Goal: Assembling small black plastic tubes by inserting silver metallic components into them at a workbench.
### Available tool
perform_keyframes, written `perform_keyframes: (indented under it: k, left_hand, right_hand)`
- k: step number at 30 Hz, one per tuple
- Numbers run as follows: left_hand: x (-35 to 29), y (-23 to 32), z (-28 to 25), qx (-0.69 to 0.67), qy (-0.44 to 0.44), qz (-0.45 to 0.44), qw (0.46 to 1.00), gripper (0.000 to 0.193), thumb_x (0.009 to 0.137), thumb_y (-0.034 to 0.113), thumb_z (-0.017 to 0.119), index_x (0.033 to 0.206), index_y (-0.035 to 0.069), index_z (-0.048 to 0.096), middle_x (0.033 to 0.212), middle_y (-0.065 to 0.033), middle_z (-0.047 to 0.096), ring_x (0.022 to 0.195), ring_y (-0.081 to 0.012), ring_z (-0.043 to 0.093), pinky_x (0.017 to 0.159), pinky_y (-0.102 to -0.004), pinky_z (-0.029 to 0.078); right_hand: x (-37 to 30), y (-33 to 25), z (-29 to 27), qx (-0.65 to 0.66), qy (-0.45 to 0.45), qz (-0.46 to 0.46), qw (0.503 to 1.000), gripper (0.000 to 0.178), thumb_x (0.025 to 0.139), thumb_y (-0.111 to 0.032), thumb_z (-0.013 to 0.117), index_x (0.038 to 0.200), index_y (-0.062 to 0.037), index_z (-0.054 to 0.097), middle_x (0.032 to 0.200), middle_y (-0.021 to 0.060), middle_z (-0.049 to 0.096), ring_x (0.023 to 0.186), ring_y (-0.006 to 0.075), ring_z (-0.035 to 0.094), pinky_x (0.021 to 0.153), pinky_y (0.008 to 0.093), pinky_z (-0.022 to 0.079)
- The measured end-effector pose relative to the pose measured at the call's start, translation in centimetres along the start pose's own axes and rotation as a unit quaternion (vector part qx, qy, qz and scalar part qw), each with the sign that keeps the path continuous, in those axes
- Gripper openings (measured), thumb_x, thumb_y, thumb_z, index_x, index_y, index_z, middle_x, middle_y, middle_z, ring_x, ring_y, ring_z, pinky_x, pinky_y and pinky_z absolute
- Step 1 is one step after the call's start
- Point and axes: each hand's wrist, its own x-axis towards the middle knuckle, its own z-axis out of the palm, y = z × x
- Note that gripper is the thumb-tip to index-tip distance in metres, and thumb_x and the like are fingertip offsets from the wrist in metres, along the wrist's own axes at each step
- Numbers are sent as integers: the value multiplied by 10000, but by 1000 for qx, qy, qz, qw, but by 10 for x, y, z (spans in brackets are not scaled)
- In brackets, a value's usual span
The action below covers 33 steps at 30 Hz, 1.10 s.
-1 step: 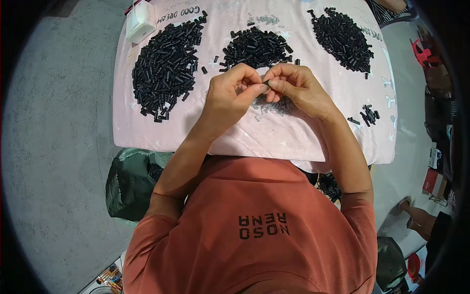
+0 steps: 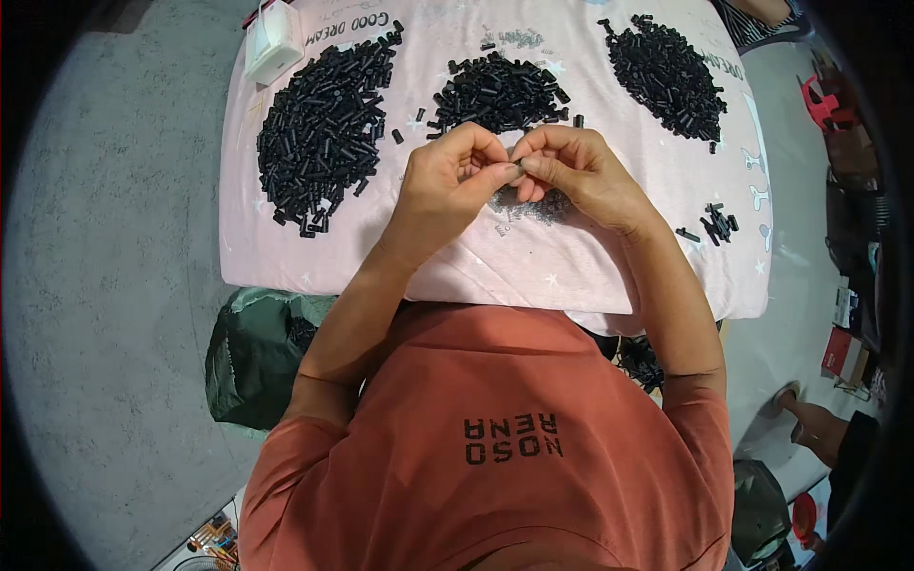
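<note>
My left hand (image 2: pixel 447 186) and my right hand (image 2: pixel 588 176) meet over the middle of the cloth-covered table. Thumb and fingers of both are pinched together on a small dark piece (image 2: pixel 518 163), mostly hidden by the fingertips. Right below them lies a scatter of tiny silvery, see-through bits (image 2: pixel 533 209), partly covered by my hands. Just beyond my fingers is a heap of short black cylinders (image 2: pixel 497 90). A few slim black pieces (image 2: pixel 720 225) lie apart, to the right of my right forearm.
A large heap of black tubes (image 2: pixel 324 128) spreads at the left, with a white box (image 2: pixel 274 43) behind it. Another black heap (image 2: pixel 666 81) lies at the far right. Pale pink cloth (image 2: pixel 457 276) covers the table. A dark green bag (image 2: pixel 252 362) stands below its left front edge.
</note>
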Motion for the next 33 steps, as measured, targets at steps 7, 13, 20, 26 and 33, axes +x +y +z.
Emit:
perform_keyframes:
  k: [7, 13, 20, 26, 33]
  left_hand:
    - [5, -10, -21, -91, 17, -20, 996, 55, 908, 64, 629, 920, 11, 629, 794, 10, 608, 662, -39, 524, 600, -192, 433]
    - [2, -32, -61, 97, 96, -45, 990, 75, 873, 36, 626, 918, -14, 658, 787, -14, 607, 676, -65, 512, 608, -214, 421]
    - [0, -33, -50, 261, 65, 49, 962, 126, 794, -10, 654, 920, -17, 659, 835, -129, 628, 728, -233, 623, 664, -313, 487]
    - [5, -33, -44, 309, 52, 62, 948, 163, 774, 0, 687, 931, -12, 645, 866, -151, 624, 808, -289, 633, 738, -364, 496]
    - [1, -34, -45, 292, 66, 68, 952, 135, 788, -6, 672, 923, -17, 663, 835, -150, 635, 744, -276, 640, 687, -338, 502]
  right_hand:
    - [-1, -3, -2, 43, -1, 16, 999, 132, 966, -80, 571, 1038, 11, 634, 845, 69, 679, 725, 94, 637, 687, 212, 532]
    - [1, -3, -7, 78, 54, 3, 995, 132, 958, -86, 586, 1039, 5, 635, 849, 58, 677, 715, 79, 626, 691, 201, 524]
    - [3, 3, -9, 64, 81, 3, 995, 146, 966, -110, 585, 1041, 5, 635, 856, 56, 672, 738, 81, 627, 700, 204, 525]
    - [3, 2, -7, 78, 86, 1, 993, 155, 956, -99, 600, 1064, 8, 631, 876, 62, 673, 756, 91, 636, 709, 209, 530]
    - [4, 2, -8, 57, 78, 3, 995, 159, 954, -87, 597, 1075, 12, 628, 886, 75, 684, 766, 91, 643, 710, 207, 532]
